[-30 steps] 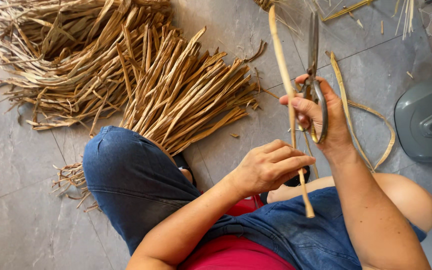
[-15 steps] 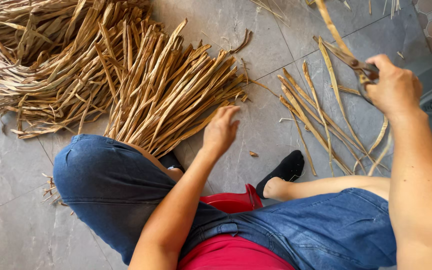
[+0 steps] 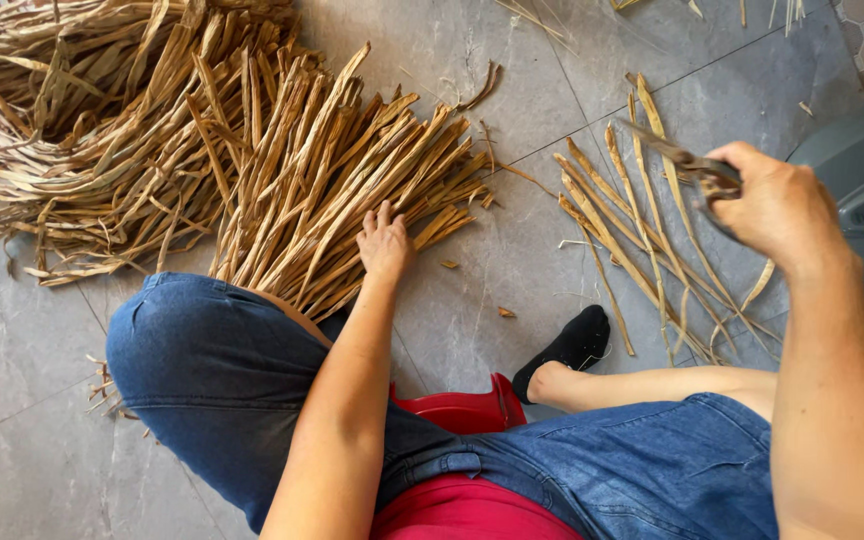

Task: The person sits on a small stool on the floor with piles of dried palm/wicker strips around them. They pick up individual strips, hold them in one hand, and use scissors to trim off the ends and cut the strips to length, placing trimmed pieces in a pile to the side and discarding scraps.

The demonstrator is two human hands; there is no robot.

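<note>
- Down on the grey tiled floor (image 3: 512, 60), in the head view, the person sits with bent knees in blue denim, a red stool (image 3: 462, 410) showing between the legs.
- The left hand (image 3: 384, 243) lies palm down, fingers spread and unclenched, on the near ends of the big pile of dried stalks (image 3: 282, 170); it touches them but clasps none.
- That pile fans out from the floor's upper left corner toward the middle, its cut ends pointing at the left knee.
- The right hand (image 3: 777, 205) is raised near the right edge, fist closed around the handles of a pair of scissors (image 3: 677, 160), whose blades point left and up.
- A smaller bunch of stalks (image 3: 642, 250) lies on the floor below that hand, apart from the big pile.
- A foot in a black sock (image 3: 572, 345) rests just beside the bunch's near ends.
- A grey plastic object (image 3: 857, 190) sits at the right edge, behind the right hand.
</note>
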